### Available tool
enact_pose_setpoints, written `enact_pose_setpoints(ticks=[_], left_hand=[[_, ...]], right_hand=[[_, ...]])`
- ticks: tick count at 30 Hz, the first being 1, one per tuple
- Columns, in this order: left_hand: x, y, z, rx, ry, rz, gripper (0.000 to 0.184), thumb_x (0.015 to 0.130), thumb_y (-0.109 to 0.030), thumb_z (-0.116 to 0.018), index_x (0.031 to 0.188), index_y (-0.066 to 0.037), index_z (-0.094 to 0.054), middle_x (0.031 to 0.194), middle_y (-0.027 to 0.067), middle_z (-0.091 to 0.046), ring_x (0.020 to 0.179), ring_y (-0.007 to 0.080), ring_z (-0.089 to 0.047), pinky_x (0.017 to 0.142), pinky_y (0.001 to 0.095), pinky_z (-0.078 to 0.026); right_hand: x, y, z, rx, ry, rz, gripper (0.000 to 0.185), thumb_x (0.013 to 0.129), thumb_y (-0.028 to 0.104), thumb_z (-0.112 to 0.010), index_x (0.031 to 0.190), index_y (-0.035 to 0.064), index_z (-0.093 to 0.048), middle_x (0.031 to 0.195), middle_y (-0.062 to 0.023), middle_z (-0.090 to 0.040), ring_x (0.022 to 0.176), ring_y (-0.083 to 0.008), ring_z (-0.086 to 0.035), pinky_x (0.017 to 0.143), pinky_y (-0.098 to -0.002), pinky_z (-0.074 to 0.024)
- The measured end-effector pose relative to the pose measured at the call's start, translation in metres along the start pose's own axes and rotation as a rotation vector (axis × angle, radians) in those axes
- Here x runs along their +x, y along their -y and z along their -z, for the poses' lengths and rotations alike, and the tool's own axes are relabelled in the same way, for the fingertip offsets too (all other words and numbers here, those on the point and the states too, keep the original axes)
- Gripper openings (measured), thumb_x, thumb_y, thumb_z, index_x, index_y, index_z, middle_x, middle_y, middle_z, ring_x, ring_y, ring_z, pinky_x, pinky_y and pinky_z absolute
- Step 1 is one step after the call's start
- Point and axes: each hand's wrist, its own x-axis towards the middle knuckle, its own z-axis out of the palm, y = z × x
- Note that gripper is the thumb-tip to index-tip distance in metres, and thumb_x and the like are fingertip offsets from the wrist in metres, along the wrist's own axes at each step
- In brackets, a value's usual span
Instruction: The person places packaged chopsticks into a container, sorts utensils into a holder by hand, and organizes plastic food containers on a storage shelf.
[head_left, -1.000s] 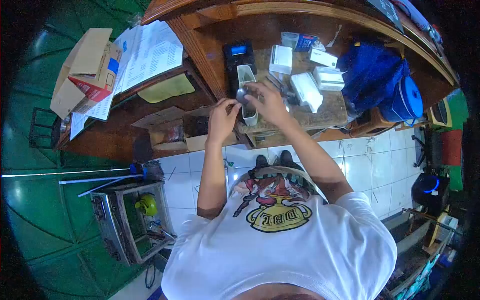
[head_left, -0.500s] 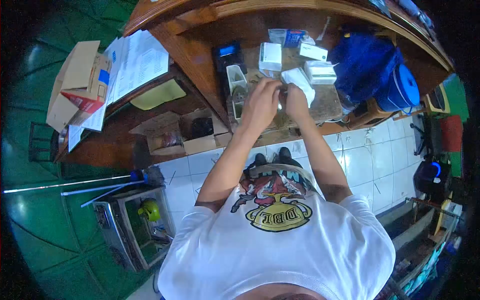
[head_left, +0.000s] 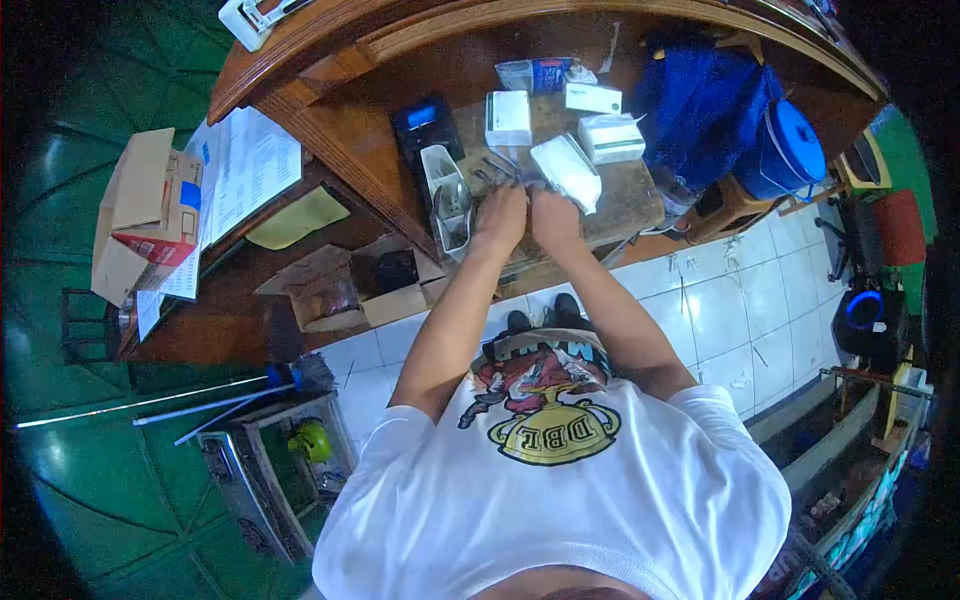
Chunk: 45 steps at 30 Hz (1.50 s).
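Over a worn wooden board [head_left: 635, 205], my left hand [head_left: 502, 214] and my right hand [head_left: 555, 216] are side by side with their fingertips close together. Both are closed, and whatever is between the fingers is hidden. A white packet [head_left: 567, 172] lies just beyond my right hand. To the left of my left hand stands a white compartment holder [head_left: 445, 190], with some small thin items [head_left: 497, 165] on the board near the fingertips. Farther back are a white box [head_left: 508, 117], a flat white box [head_left: 593, 97] and another white box [head_left: 611, 138].
A dark device with a lit blue screen [head_left: 422, 117] is behind the holder. Blue cloth [head_left: 700, 115] and a blue lidded bucket [head_left: 795, 150] stand on the right. Papers [head_left: 250, 165] and an open cardboard box [head_left: 150, 215] are on the left; a mop head [head_left: 313, 373] is below.
My hands have come down closer to the board and drawn nearer together, fingers now more tucked. The view has shifted, so the board's contents appear further left.
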Motion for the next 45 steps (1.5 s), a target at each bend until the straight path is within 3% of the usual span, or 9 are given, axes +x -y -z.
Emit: enact_pose_setpoints(ticks=[7,10,13,18,25,27,30,33,45], left_hand=[[0.001,0.003,0.002,-0.021,-0.046,0.002,0.036,0.088,0.0,-0.049,0.122,0.001,-0.058,0.124,0.0247,-0.061,0.118,0.0431,-0.056,0.099,0.0507,-0.047],[0.002,0.002,0.004,-0.076,-0.051,-0.009,0.04,0.088,0.0,-0.05,0.127,-0.001,-0.057,0.127,0.0239,-0.06,0.12,0.0426,-0.055,0.1,0.0507,-0.046],[0.002,0.0,0.006,-0.088,-0.193,-0.137,0.029,0.091,-0.004,-0.048,0.117,0.0,-0.059,0.116,0.0242,-0.063,0.107,0.0432,-0.062,0.09,0.0499,-0.052],[0.005,-0.007,0.017,-0.228,-0.238,-0.19,0.03,0.09,-0.003,-0.048,0.117,-0.005,-0.063,0.116,0.0229,-0.063,0.107,0.0437,-0.061,0.091,0.0503,-0.051],[-0.008,-0.025,0.063,-0.252,-0.218,-0.088,0.025,0.089,-0.001,-0.052,0.109,-0.002,-0.066,0.113,0.0238,-0.064,0.104,0.0438,-0.062,0.089,0.0495,-0.051],[-0.016,-0.025,0.078,-0.228,-0.474,-0.261,0.019,0.09,-0.002,-0.056,0.106,-0.001,-0.066,0.109,0.0231,-0.064,0.099,0.0439,-0.062,0.085,0.05,-0.051],[-0.033,-0.031,0.109,-0.288,-0.488,-0.255,0.015,0.092,-0.006,-0.058,0.105,0.001,-0.065,0.106,0.0221,-0.064,0.096,0.0444,-0.061,0.081,0.0499,-0.051],[-0.046,-0.025,0.128,-0.253,-0.492,-0.188,0.015,0.093,-0.009,-0.061,0.104,0.001,-0.065,0.104,0.0213,-0.064,0.094,0.0447,-0.062,0.078,0.0493,-0.05],[-0.092,0.017,0.129,-0.194,-0.591,0.037,0.014,0.092,-0.008,-0.061,0.102,0.001,-0.064,0.1,0.0205,-0.065,0.093,0.0437,-0.063,0.077,0.0497,-0.05]], right_hand=[[0.005,-0.001,0.007,0.29,-0.058,-0.108,0.022,0.084,0.014,-0.066,0.105,0.0064,-0.068,0.086,-0.0228,-0.07,0.082,-0.0437,-0.068,0.073,-0.0516,-0.0552],[0.006,0.008,0.042,0.332,-0.117,-0.135,0.022,0.08,0.009,-0.064,0.1,-0.0009,-0.065,0.084,-0.0269,-0.069,0.08,-0.0452,-0.069,0.074,-0.0527,-0.0558],[0.009,0.011,0.061,0.383,-0.152,-0.156,0.029,0.079,0.018,-0.073,0.104,0.0052,-0.069,0.082,-0.0238,-0.07,0.078,-0.0429,-0.068,0.071,-0.0504,-0.0539],[0.011,0.018,0.099,0.379,-0.262,0.031,0.025,0.082,0.008,-0.069,0.107,0.0032,-0.067,0.092,-0.0214,-0.07,0.084,-0.0377,-0.069,0.074,-0.0448,-0.0547],[0.023,0.032,0.132,0.513,-0.41,0.182,0.022,0.085,0.01,-0.071,0.107,0.0054,-0.07,0.096,-0.0163,-0.071,0.089,-0.0334,-0.069,0.078,-0.0402,-0.0556],[0.023,0.044,0.144,0.67,-0.482,0.213,0.018,0.084,0.01,-0.076,0.1,0.0029,-0.073,0.092,-0.0123,-0.073,0.08,-0.0233,-0.072,0.074,-0.0331,-0.056],[0.027,0.059,0.157,0.702,-0.519,0.288,0.015,0.082,0.008,-0.077,0.096,0.0026,-0.075,0.091,-0.0111,-0.074,0.079,-0.0198,-0.072,0.073,-0.0314,-0.0557],[0.029,0.078,0.166,0.774,-0.494,0.361,0.015,0.08,0.006,-0.077,0.094,0.0049,-0.075,0.092,-0.0113,-0.074,0.085,-0.0265,-0.071,0.076,-0.0356,-0.0562],[0.033,0.127,0.129,0.786,-0.354,0.57,0.012,0.08,0.005,-0.077,0.091,0.0033,-0.074,0.09,-0.0114,-0.073,0.084,-0.0274,-0.07,0.074,-0.0342,-0.0555]])
